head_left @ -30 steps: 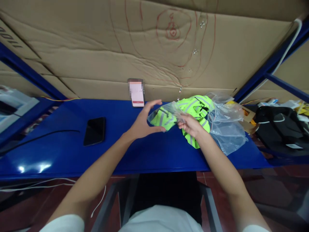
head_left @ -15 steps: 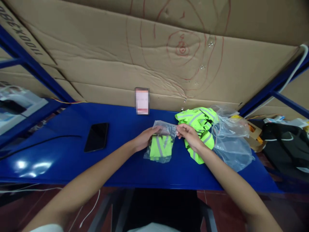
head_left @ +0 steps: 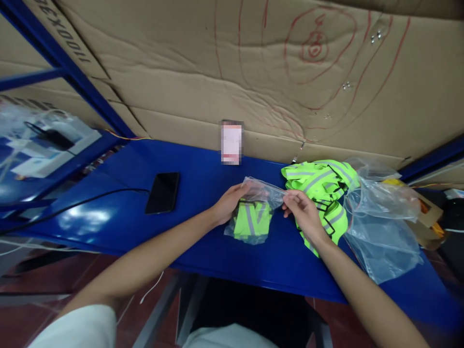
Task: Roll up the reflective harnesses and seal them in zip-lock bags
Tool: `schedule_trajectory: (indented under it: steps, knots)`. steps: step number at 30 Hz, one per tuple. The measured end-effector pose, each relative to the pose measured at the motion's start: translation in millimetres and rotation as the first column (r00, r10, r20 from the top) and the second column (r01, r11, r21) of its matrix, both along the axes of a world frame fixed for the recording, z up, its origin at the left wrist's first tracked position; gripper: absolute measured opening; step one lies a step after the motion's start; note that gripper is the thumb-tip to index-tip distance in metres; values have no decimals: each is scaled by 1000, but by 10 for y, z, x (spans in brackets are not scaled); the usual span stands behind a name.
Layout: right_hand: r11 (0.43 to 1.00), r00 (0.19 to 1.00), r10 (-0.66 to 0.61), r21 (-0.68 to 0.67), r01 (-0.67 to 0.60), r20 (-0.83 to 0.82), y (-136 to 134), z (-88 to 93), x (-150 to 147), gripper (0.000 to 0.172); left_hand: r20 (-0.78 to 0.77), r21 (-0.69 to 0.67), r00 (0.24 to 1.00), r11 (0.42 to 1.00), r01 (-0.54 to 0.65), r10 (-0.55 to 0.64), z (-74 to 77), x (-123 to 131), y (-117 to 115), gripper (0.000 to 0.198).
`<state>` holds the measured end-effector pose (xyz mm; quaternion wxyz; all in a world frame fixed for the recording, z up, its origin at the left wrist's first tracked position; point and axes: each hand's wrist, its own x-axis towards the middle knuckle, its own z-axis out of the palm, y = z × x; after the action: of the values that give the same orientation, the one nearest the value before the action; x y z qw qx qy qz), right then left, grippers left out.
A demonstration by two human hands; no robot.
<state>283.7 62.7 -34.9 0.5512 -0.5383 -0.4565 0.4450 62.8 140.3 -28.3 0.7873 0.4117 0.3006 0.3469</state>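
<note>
A clear plastic bag (head_left: pixel 266 188) lies on the blue table, its top edge stretched between my two hands. Inside it is a folded neon-yellow reflective piece (head_left: pixel 253 220) with grey stripes. My left hand (head_left: pixel 231 203) is closed on the bag's upper left corner, fingers partly behind the plastic. At the upper right corner, my right hand (head_left: pixel 300 211) pinches the edge between thumb and finger. Just beyond the right hand lies a loose heap of neon-yellow reflective straps (head_left: pixel 319 179) with grey stripes and black edging.
Several empty clear bags (head_left: pixel 384 237) lie right of the heap, beside an open cardboard box (head_left: pixel 427 212). A black phone (head_left: pixel 163 192) with a cable lies at left. A blurred upright screen (head_left: pixel 232 142) leans on the cardboard wall (head_left: pixel 174 92). A power strip (head_left: pixel 58 150) sits far left.
The view has shifted and tilted, so everything sits further right in the picture. Both hands keep their hold on the bag's top edge, with the right hand still at its right corner.
</note>
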Motion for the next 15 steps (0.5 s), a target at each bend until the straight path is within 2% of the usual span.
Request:
schedule_trajectory:
  steps: [4,11,15]
  knots:
    - [1000,1000,-1,17,1,22,-57,-19,-35,29,16,7,1000,1000,2,-2,-14,-12,-21,43]
    - [997,998,-57,55,55,36,-100,-15,-65,29,10,54,999,998,-40,39,8,3,-67,47]
    - [998,997,-32,59,29,65,-93,20,-58,29,-10,62,1000,998,13,-12,10,1,-86,46]
